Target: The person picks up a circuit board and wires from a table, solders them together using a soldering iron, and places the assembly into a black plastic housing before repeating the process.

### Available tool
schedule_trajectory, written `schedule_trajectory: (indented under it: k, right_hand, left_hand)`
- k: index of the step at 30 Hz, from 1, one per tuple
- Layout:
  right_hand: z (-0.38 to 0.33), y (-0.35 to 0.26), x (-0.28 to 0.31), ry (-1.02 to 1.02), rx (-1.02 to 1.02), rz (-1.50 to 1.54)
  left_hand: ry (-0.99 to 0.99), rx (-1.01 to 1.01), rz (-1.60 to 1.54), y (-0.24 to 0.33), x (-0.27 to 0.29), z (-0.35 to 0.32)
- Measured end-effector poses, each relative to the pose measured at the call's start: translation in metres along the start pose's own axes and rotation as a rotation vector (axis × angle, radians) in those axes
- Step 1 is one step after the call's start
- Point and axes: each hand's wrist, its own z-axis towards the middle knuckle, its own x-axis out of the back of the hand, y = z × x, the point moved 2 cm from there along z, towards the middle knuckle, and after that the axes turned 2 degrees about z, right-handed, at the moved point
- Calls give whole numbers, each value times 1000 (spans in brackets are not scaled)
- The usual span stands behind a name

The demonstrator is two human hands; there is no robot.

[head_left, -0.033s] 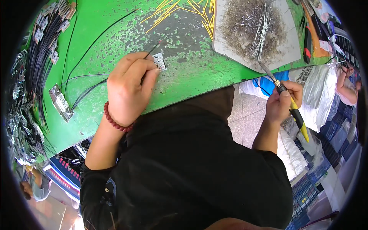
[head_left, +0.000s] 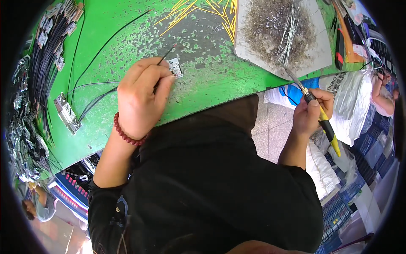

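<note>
My left hand, a dark red bead bracelet at its wrist, is closed in a pinch on a thin black wire. The wire's end points up and to the right, over the worn green table. A small white circuit board lies right at the fingertips; whether they also grip it is hidden. On the right, my right hand is wrapped round the black and yellow handle of a soldering iron. The iron's tip rests by the lower end of silvery solder strands on a soiled pale board.
Yellow wires lie at the far middle of the table. Bundled black wires with small boards and a metal part are at the left. A red and black tool lies far right. White sacks stand below the table edge.
My left hand, the black wire and the small circuit board have shifted very slightly left. My right hand and the soldering iron look the same.
</note>
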Motion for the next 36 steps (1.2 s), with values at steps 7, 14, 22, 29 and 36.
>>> schedule_trajectory:
  k: [7,14,22,29,36]
  right_hand:
    - [1,11,0,-10,-7,-14]
    - [2,11,-4,19,82,-2]
    - [1,13,-3,-21,86,131]
    - [-18,-3,-64,-194,-40,205]
    - [-17,1,-127,-394,-175,242]
  left_hand:
    - [-33,102,-54,1,3,0]
    - [-40,110,-54,2,3,1]
    - [-31,101,-53,0,6,1]
    - [-26,51,-96,-6,5,2]
    - [-19,53,-44,-9,3,1]
